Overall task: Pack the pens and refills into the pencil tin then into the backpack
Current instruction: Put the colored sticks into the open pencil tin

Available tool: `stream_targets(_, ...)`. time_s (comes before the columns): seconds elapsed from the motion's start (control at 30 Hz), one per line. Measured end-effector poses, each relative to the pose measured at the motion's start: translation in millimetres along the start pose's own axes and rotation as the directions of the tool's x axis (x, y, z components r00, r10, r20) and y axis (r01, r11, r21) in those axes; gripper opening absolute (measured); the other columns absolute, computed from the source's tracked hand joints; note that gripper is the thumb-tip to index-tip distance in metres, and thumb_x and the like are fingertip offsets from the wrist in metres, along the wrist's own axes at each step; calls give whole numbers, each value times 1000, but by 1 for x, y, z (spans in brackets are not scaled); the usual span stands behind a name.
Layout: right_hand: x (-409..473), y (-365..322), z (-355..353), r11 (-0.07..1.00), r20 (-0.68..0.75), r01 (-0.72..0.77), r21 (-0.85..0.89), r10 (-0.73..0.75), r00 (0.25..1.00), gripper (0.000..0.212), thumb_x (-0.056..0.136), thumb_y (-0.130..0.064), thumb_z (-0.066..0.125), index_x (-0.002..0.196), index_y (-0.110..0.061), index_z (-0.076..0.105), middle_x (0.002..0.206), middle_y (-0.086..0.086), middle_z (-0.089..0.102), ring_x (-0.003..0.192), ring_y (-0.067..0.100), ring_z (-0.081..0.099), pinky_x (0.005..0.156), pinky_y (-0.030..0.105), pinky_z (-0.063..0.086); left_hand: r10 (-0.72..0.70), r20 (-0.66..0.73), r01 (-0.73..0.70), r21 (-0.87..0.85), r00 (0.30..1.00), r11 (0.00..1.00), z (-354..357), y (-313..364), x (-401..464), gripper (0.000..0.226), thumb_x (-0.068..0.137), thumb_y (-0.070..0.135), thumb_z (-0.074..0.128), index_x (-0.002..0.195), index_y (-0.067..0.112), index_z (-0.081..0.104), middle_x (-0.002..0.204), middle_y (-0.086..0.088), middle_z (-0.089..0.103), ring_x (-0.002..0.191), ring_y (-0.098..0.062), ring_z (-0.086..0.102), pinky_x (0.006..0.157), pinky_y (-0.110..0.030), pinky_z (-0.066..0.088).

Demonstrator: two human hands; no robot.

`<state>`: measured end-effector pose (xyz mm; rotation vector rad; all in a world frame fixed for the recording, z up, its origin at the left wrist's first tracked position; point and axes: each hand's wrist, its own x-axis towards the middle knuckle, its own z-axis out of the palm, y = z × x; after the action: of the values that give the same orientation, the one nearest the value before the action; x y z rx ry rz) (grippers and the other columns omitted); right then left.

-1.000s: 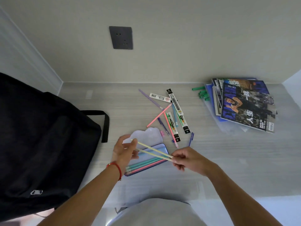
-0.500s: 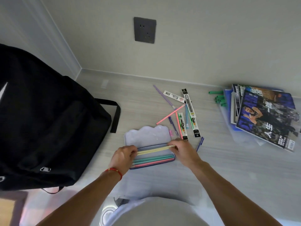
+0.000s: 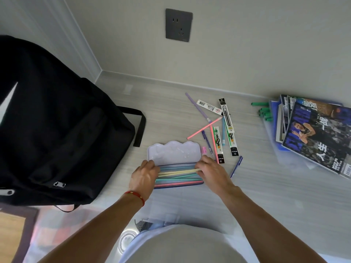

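We seem to be in a plain room of a home or dormitory, at a pale wood-grain desk [image 3: 171, 114] set into a corner of bare walls, with a dark wall socket [image 3: 178, 25] above it; a black backpack [image 3: 57, 130], a stack of magazines [image 3: 313, 133] and scattered pens [image 3: 212, 130] suggest a student's study spot

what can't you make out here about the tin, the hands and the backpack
Head view only:
- Ends of the yellow pens: covered by the left hand and right hand, so the exact grip is unclear.
- Pencil tin tray ends: hidden under both hands.
- Backpack: cut off by the left edge; whether it is open is not shown.
- Refill packets: print too small to read.
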<state>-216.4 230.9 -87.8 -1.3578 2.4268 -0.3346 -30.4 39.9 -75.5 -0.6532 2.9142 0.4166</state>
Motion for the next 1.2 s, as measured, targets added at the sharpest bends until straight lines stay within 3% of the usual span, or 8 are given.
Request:
stream_targets(0.13, 0, -5, 1, 999, 3, -33, -36, 33, 999, 19, 97, -20, 62, 114, -16, 71, 115, 1, 54, 109, 18, 57, 86, 32, 55, -8, -22, 7, -23, 1000, 1000, 2, -3, 3, 20, 69, -4, 81, 82, 11, 74, 83, -9, 68, 81, -28, 64, 59, -35, 59)
stream_targets(0.37, -4, -7, 3, 994, -49, -66, -85, 62, 997, 17, 93, -13, 68, 109, -16, 73, 108, 1, 58, 95, 20, 66, 76, 34, 60, 7, -66, -13, -85, 998, 996, 3, -8, 0, 17, 75, 1, 76, 87, 13, 73, 84, -5, 69, 80, -27, 63, 60, -35, 57)
stream_targets(0.57, -3, -8, 4, 995, -14, -13, -103, 12, 1000, 16, 97, -22, 63, 103, -19, 77, 105, -1, 57, 98, 16, 62, 78, 31, 57, 68, -34, -70, -74, 997, 995, 6, -12, -2, 6, 86, 14, 72, 82, 16, 76, 84, -4, 68, 83, -24, 61, 70, -35, 57)
stream_targets(0.73, -8, -4, 2, 997, -31, -19, -75, 17, 999, 16, 97, -25, 64, 99, -19, 78, 104, -2, 58, 94, 15, 63, 74, 28, 55, 66, 2, -65, -88, 998, 994, 9, -14, -1, 15, 92, 22, 60, 89, 19, 75, 92, -2, 70, 88, -21, 60, 78, -32, 55)
stream_targets(0.87, -10, 14, -10, 965, -176, -233, 119, 251, 952, 7, 92, -16, 69, 94, -11, 73, 97, 5, 61, 85, 26, 65, 68, 37, 56, 86, 21, -86, -25, 996, 996, 10, -16, 6, 20, 94, 22, 54, 87, 16, 72, 91, -3, 69, 91, -22, 58, 79, -32, 51)
stream_targets(0.97, -3, 31, -15, 870, -126, -478, 121, 491, 862, 17, 95, -22, 66, 103, -7, 67, 102, 12, 64, 94, 34, 66, 75, 43, 57, 101, 72, -105, 62, 992, 993, 12, -14, 11, 20, 97, 26, 50, 96, 17, 68, 98, -2, 67, 95, -21, 57, 82, -31, 50)
stream_targets(1.07, 2, 35, -12, 821, -9, -567, 69, 569, 822, 27, 97, -28, 65, 108, -4, 62, 104, 15, 69, 98, 36, 67, 80, 43, 56, 100, 105, -111, 104, 989, 988, 12, -12, 11, 19, 98, 27, 49, 102, 18, 65, 103, -3, 66, 96, -21, 57, 84, -32, 50)
stream_targets(1.2, 2, 36, -6, 778, -33, -609, 153, 620, 784, 21, 95, -23, 64, 102, -3, 65, 98, 15, 71, 93, 36, 67, 78, 40, 55, 33, 116, -45, 104, 993, 994, 14, -10, 9, 16, 97, 27, 54, 108, 19, 63, 107, -5, 67, 94, -21, 60, 82, -32, 55)
